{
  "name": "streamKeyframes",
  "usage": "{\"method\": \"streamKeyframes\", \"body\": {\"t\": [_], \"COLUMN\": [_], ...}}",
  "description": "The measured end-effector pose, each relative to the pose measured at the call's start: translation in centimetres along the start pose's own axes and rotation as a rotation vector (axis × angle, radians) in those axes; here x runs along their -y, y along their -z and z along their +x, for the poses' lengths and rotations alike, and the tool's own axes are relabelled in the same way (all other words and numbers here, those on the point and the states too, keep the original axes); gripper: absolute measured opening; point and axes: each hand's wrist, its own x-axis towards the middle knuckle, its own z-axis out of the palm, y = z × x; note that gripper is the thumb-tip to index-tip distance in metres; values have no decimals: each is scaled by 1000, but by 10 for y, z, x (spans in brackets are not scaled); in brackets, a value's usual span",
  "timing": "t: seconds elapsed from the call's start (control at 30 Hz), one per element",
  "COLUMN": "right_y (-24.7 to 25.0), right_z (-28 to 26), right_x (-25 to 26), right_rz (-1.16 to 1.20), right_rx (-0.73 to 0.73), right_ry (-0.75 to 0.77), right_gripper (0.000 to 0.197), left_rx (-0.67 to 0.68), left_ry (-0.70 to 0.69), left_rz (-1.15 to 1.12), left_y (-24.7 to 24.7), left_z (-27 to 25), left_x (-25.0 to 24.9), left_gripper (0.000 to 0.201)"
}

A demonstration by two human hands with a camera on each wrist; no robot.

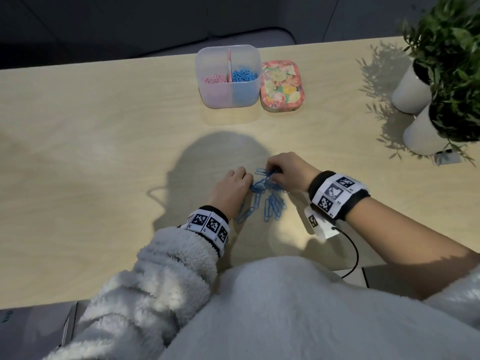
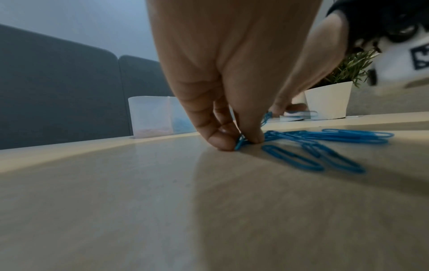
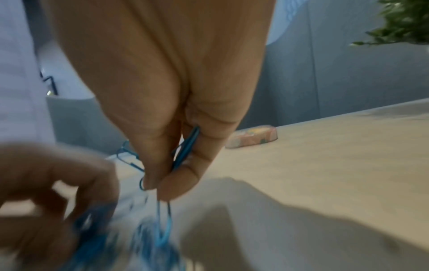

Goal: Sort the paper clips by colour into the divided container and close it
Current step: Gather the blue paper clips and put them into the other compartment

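Observation:
A loose heap of blue paper clips (image 1: pixel 270 201) lies on the wooden table between my hands. My left hand (image 1: pixel 233 185) pinches blue clips against the table top, seen close in the left wrist view (image 2: pixel 241 141). My right hand (image 1: pixel 283 170) holds a bunch of blue clips (image 3: pixel 185 152) between thumb and fingers, just above the heap. The clear divided container (image 1: pixel 228 76) stands open at the far side, pink clips (image 1: pixel 214 78) in its left half, blue clips (image 1: pixel 244 74) in its right half. Its floral lid (image 1: pixel 281 85) lies flat right beside it.
Two white pots with green plants (image 1: pixel 426 110) stand at the table's right edge. A cable (image 1: pixel 353 253) hangs from my right wrist band over the near edge. Bare table top stretches to the left of my hands and between them and the container.

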Motion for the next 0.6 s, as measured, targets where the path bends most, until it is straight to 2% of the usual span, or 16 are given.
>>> {"method": "streamKeyframes", "body": {"t": [0.07,0.1,0.17,0.27,0.4,0.53,0.6], "right_y": [24,38,64,96,125,138,138], "right_z": [9,13,26,61,120,161,172], "right_x": [3,6,12,18,27,45,52], "right_rz": [61,113,246,354,440,472,377], "right_rx": [-24,-37,-69,-182,-431,-505,-502], "right_ry": [-4,-14,-43,-61,-190,-269,-328], "right_gripper": [4,8,33,44,37,30,15], "left_rx": [9,7,8,49,56,61,56], "left_ry": [11,16,31,63,112,128,149], "left_rz": [14,14,-1,-15,-195,-267,-306], "left_y": [2,3,5,7,12,15,17], "left_z": [2,3,4,6,8,10,11], "left_x": [2,3,4,5,8,9,11], "left_gripper": [20,19,19,19,17,17,18]}}
